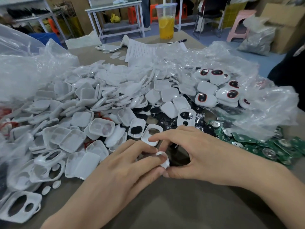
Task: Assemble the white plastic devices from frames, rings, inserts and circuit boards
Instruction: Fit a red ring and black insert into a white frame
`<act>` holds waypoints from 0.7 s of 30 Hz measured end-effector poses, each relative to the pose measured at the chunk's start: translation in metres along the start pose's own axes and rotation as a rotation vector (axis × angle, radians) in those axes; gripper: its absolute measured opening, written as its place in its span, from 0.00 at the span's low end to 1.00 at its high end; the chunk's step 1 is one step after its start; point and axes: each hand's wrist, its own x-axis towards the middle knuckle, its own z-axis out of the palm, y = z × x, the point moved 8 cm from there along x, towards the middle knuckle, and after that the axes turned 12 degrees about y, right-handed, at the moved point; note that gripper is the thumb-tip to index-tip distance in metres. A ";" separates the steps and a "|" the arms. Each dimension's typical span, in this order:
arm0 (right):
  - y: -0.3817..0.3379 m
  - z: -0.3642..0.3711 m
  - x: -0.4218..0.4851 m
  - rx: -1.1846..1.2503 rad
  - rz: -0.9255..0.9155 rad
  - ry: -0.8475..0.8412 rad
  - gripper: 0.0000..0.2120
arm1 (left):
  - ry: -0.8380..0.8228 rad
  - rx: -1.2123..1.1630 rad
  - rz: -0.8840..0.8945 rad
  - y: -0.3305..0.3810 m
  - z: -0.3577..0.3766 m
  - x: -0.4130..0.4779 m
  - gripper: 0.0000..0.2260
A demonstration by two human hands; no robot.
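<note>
Head view: both hands meet at the near middle of the counter (165, 209). The left hand (125, 164) has its fingers curled, with thumb and forefinger pinching a small white piece (163, 160). The right hand (198, 156) arches over the same spot. Its thumb presses against the near edge of the white piece, and its forefinger reaches left over a white frame (148, 132) that lies just beyond. Something dark (179, 157) sits in the hollow under the right palm. It may be a black insert, but I cannot tell whether it is held or only lying there.

A big heap of white shells (82, 104) spreads over the left and the middle. Loose black inserts (158, 116) lie just beyond the hands, and green circuit boards (264, 146) are to the right. Finished devices (219, 90) with red-ringed dark windows rest on crumpled clear plastic bags (272, 109) at the far right. A cup of yellow drink (165, 22), a phone (108, 47) and a paper sheet (142, 50) stand at the far edge.

The step in hand looks like fitting a small part into one unit, early in that unit's build. The next move probably calls for lining up the piece squarely with its opening, then pressing evenly with both thumbs so that it seats without tilting.
</note>
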 end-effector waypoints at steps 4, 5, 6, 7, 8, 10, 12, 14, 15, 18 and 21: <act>0.000 0.000 0.001 -0.001 -0.004 0.007 0.29 | 0.010 -0.017 -0.016 0.000 0.000 0.001 0.13; 0.000 0.000 0.001 0.001 -0.004 0.008 0.29 | 0.010 -0.023 -0.024 -0.001 0.000 0.002 0.13; 0.000 0.000 0.001 0.005 -0.004 0.009 0.29 | 0.011 -0.030 -0.033 -0.002 0.001 0.002 0.13; 0.000 0.000 0.001 0.008 -0.003 0.006 0.29 | 0.014 -0.038 -0.042 -0.003 0.001 0.002 0.13; -0.001 0.000 0.001 0.010 -0.002 0.001 0.30 | 0.017 -0.046 -0.049 -0.004 0.001 0.002 0.13; -0.001 0.000 0.000 0.009 -0.002 0.000 0.30 | 0.024 -0.062 -0.058 -0.004 0.002 0.002 0.13; -0.001 0.000 0.001 0.004 -0.003 -0.002 0.30 | 0.032 -0.088 -0.082 -0.007 0.003 0.001 0.13; -0.001 0.001 0.001 -0.002 -0.009 -0.005 0.29 | 0.044 -0.109 -0.104 -0.009 0.004 0.001 0.12; -0.001 0.001 0.001 -0.006 -0.014 0.000 0.29 | 0.054 -0.112 -0.103 -0.009 0.003 0.001 0.12; -0.001 0.002 0.003 -0.017 -0.031 -0.004 0.29 | 0.059 -0.104 -0.091 -0.008 0.004 0.001 0.10; 0.001 0.002 0.005 -0.008 -0.031 -0.003 0.31 | 0.047 -0.096 -0.082 -0.007 0.005 0.001 0.10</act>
